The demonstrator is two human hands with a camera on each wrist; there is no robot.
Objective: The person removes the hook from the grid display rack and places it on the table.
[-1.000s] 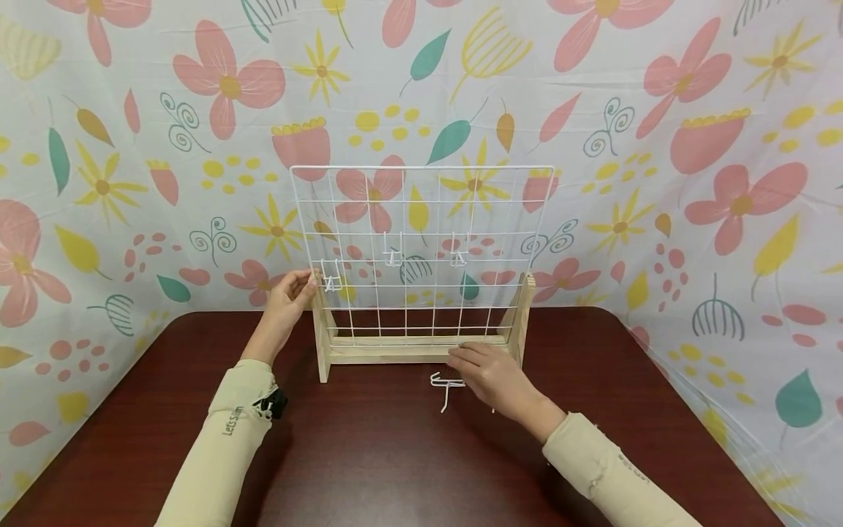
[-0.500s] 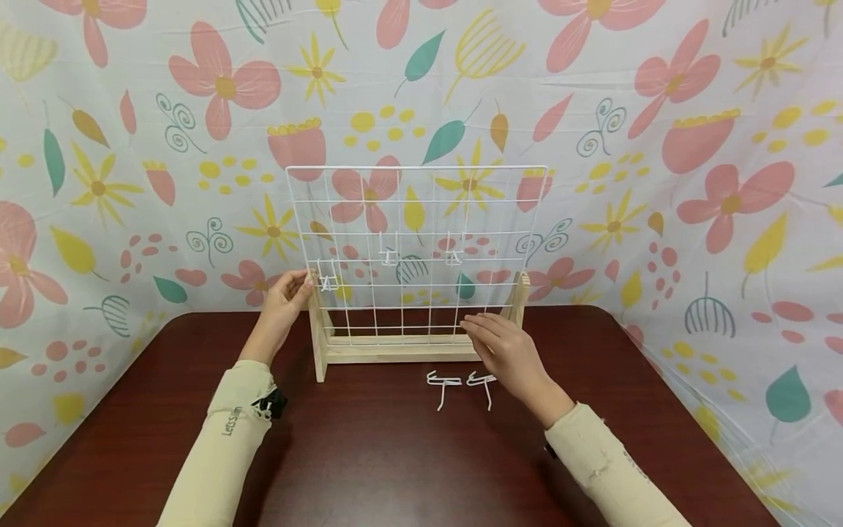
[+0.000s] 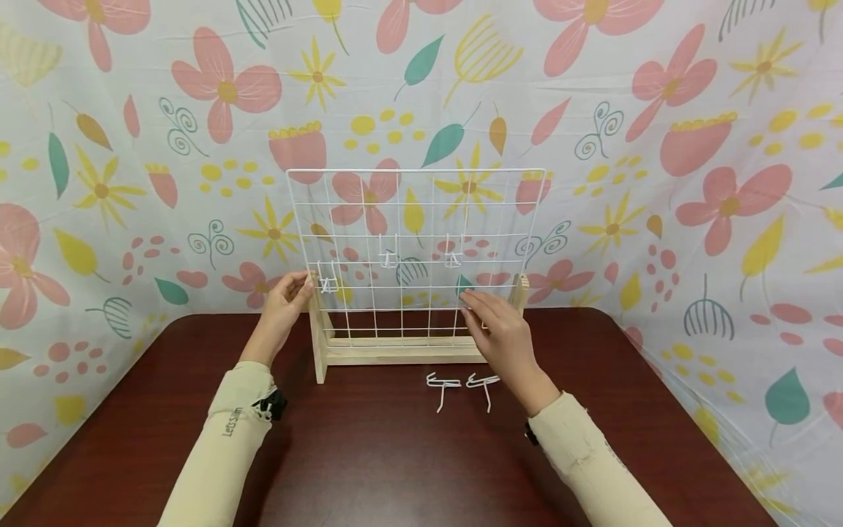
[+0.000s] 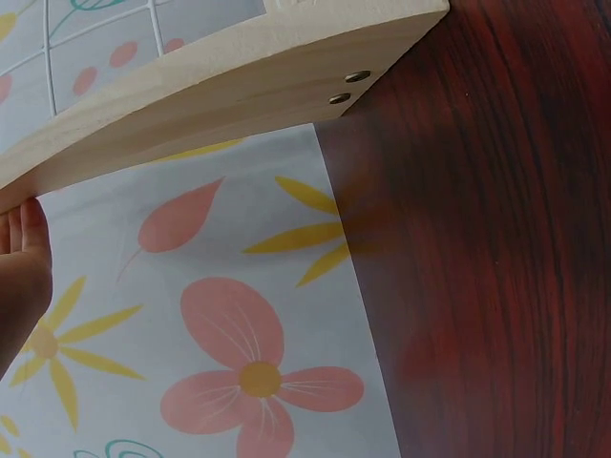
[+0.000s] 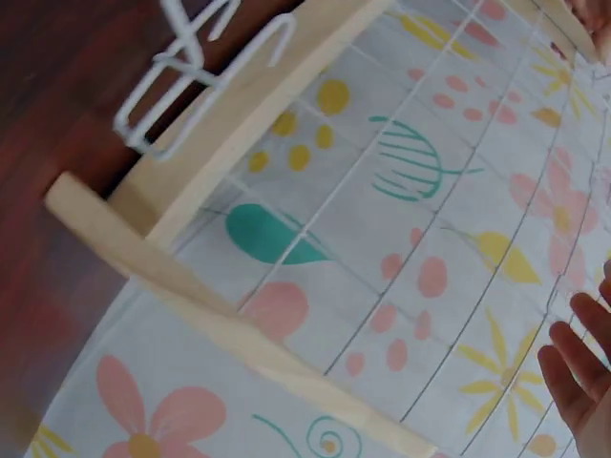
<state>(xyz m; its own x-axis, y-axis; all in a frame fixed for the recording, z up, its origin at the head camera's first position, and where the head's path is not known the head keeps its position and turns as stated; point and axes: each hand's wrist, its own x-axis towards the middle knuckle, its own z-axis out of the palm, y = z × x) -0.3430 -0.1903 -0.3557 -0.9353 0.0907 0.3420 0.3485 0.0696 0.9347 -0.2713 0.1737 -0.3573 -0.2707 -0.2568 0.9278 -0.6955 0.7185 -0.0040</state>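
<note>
At the left end of the wooden stand [image 3: 318,333], my left hand [image 3: 279,306] pinches the top of the upright between thumb and fingers; in the left wrist view those fingers [image 4: 29,234] meet the wood. The stand holds a white wire grid [image 3: 416,171] upright, with white metal hooks hanging at the left [image 3: 327,284], centre [image 3: 388,260] and right [image 3: 453,260]. My right hand [image 3: 507,333] hovers before the grid's lower right, fingers extended, nothing visible in them. Below it, two more white hooks [image 3: 443,383] rest on the table; one hook [image 5: 200,81] looms large in the right wrist view.
The dark reddish-brown table [image 3: 369,454] has rounded back corners. Behind it hangs a white cloth [image 3: 593,44] with pink, yellow and green flower prints. The stand's right upright [image 3: 519,293] is partly covered by my right hand.
My right hand has risen from beside the hooks on the table to the grid's lower right, uncovering the second hook. My left hand has stayed on the upright.
</note>
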